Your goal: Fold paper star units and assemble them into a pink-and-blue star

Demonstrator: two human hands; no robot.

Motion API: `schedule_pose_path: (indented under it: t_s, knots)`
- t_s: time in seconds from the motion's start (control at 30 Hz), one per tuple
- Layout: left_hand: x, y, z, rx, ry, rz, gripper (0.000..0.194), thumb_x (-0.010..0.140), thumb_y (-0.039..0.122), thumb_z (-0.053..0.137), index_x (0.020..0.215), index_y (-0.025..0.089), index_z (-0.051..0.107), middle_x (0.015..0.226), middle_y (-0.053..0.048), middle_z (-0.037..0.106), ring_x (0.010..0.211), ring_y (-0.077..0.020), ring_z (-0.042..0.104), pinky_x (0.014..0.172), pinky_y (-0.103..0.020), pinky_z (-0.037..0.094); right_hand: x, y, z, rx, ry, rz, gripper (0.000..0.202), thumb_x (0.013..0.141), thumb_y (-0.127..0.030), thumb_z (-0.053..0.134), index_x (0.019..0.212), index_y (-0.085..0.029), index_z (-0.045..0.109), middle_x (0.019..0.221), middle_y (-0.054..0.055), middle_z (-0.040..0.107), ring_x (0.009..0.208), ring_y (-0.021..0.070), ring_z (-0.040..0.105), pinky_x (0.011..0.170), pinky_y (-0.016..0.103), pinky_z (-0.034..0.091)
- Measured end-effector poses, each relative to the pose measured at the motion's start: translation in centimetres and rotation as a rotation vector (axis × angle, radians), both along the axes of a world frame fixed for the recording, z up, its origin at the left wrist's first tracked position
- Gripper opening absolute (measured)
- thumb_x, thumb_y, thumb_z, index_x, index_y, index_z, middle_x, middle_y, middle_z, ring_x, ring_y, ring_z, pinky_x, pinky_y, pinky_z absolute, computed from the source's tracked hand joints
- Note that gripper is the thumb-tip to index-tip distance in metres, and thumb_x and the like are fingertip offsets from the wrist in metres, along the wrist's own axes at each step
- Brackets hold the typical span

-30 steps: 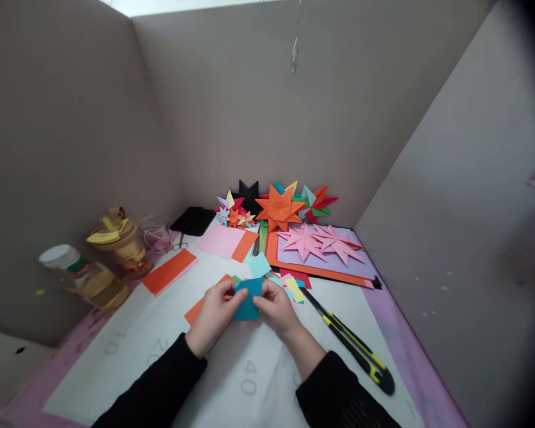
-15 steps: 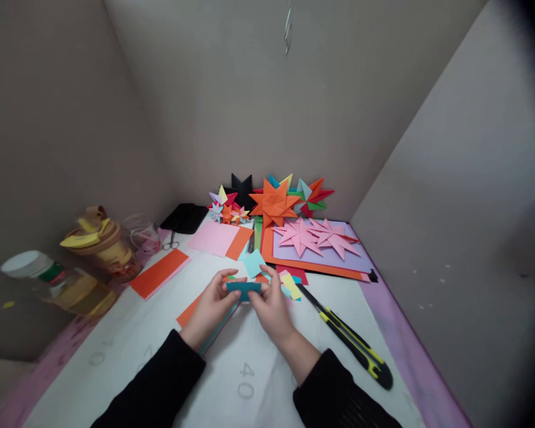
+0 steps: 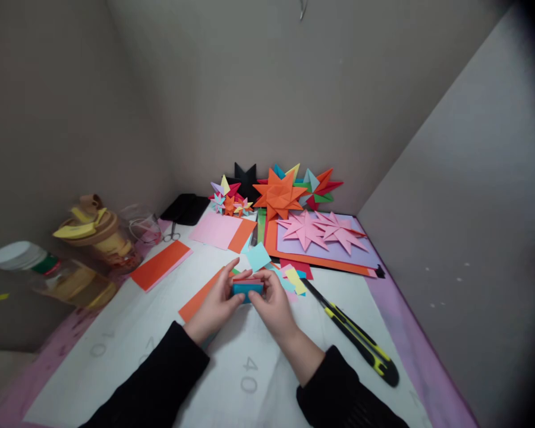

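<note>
A small blue folded paper [image 3: 247, 292] is held up between both hands, above the white table sheet [image 3: 232, 380]; a strip of reddish paper shows along its top edge. My left hand [image 3: 217, 304] pinches its left end, thumb on the near face. At its right end, my right hand [image 3: 274, 306] grips it with the thumb in front and curled fingers behind. Just beyond the hands lie a light blue square [image 3: 258, 256] and small yellow, pink and blue pieces. An orange sheet [image 3: 198, 296] lies partly behind my left hand.
A black and yellow cutter [image 3: 354, 336] lies at the right. Folded stars [image 3: 280, 193] stand against the wall; pink stars [image 3: 305, 230] lie on coloured sheets. Left are scissors [image 3: 172, 234], an orange sheet [image 3: 160, 264], a clear cup [image 3: 141, 226], a brown-lidded cup [image 3: 100, 235] and a bottle [image 3: 71, 285].
The blue paper now shows a reddish strip along its top, and my right fingers have curled in behind it. The view has shifted slightly.
</note>
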State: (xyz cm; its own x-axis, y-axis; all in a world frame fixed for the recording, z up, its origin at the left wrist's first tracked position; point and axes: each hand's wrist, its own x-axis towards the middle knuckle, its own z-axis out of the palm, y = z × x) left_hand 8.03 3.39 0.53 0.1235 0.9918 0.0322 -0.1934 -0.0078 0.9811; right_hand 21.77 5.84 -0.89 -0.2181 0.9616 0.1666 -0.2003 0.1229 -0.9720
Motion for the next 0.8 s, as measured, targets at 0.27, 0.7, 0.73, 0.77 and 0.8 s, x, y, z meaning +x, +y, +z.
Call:
schedule_pose_path:
  t_s: [0.27, 0.7, 0.73, 0.77, 0.8]
  knots:
    - [-0.3, -0.3, -0.7, -0.001, 0.225, 0.035, 0.073, 0.077, 0.017, 0.061, 0.141, 0.021, 0.025, 0.113, -0.011, 0.059, 0.1, -0.0227, 0.058, 0.088, -0.039, 0.044, 0.4, 0.5, 0.1, -0.012, 0.102, -0.019, 0.007, 0.083, -0.027, 0.056, 0.083, -0.02, 0.058, 0.085, 0.003, 0.062, 0.084, 0.0181, 0.058, 0.079, 0.032, 0.045]
    - [0.9, -0.5, 0.1, -0.05, 0.239, 0.088, 0.06, 0.078, 0.024, 0.061, 0.133, 0.018, 0.038, 0.112, -0.013, 0.063, 0.103, -0.0248, 0.06, 0.088, -0.04, 0.046, 0.5, -0.5, 1.0, 0.036, 0.137, 0.185, 0.028, 0.084, -0.036, 0.054, 0.109, -0.025, 0.051, 0.11, 0.007, 0.055, 0.107, 0.0218, 0.051, 0.095, 0.039, 0.04]
    - [0.9, -0.5, 0.1, -0.043, 0.251, 0.098, 0.056, 0.078, 0.025, 0.061, 0.13, 0.018, 0.041, 0.113, -0.013, 0.063, 0.104, -0.0248, 0.06, 0.089, -0.039, 0.046, 0.6, -0.4, 1.0, 0.063, 0.08, 0.132, 0.026, 0.084, -0.036, 0.054, 0.108, -0.025, 0.052, 0.111, 0.007, 0.054, 0.109, 0.0221, 0.05, 0.098, 0.04, 0.037]
    - [0.9, -0.5, 0.2, -0.032, 0.269, 0.12, 0.051, 0.079, 0.028, 0.061, 0.126, 0.018, 0.046, 0.116, -0.012, 0.062, 0.105, -0.0248, 0.059, 0.09, -0.039, 0.045, 0.7, -0.3, 1.1, 0.09, 0.012, 0.032, 0.023, 0.084, -0.035, 0.054, 0.105, -0.025, 0.055, 0.112, 0.007, 0.053, 0.111, 0.0225, 0.047, 0.1, 0.04, 0.034]
    - [0.8, -0.4, 0.2, -0.023, 0.287, 0.151, 0.046, 0.079, 0.03, 0.06, 0.122, 0.018, 0.051, 0.117, -0.012, 0.061, 0.105, -0.0249, 0.058, 0.09, -0.038, 0.045, 0.8, 0.0, 1.0, 0.11, -0.056, -0.099, 0.02, 0.084, -0.035, 0.054, 0.101, -0.025, 0.057, 0.112, 0.007, 0.052, 0.113, 0.0228, 0.045, 0.102, 0.041, 0.031]
